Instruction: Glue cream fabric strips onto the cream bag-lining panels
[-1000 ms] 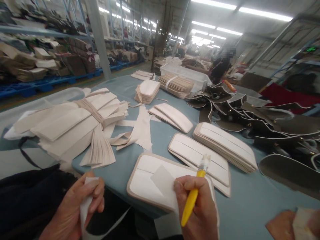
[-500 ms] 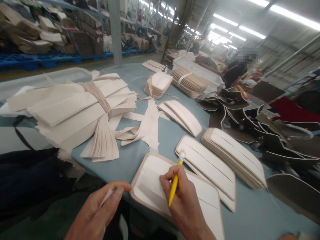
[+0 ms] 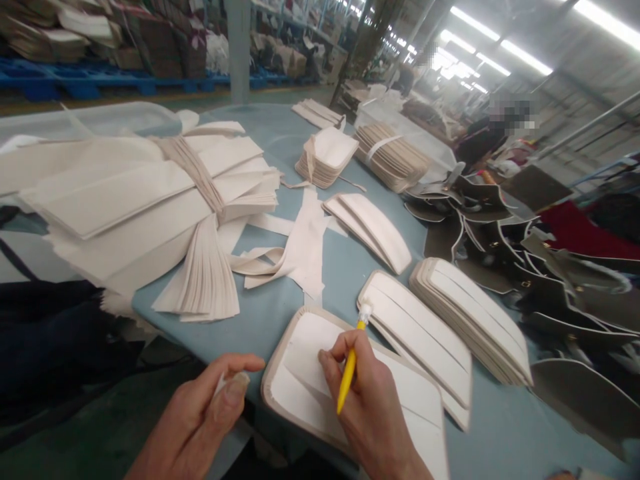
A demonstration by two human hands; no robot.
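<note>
A pale rounded panel with a beige rim lies at the table's near edge. Over its middle, my right hand is closed around a yellow-handled brush, whose pale bristle end points away from me. The right thumb and fingertips are at the panel's white face. My left hand is just left of the panel, its index finger stretched toward the panel's edge. A small white piece, partly hidden, sits between the left thumb and fingers; I cannot tell its material.
Two overlapping panels and a thicker panel stack lie to the right. A tied bundle of cream strips covers the left side. Dark bag pieces crowd the right edge. Farther back are a small tied stack and a clear bin.
My left index finger has straightened and parted from the thumb. The right hand keeps the brush in nearly the same place. The camera view has shifted slightly.
</note>
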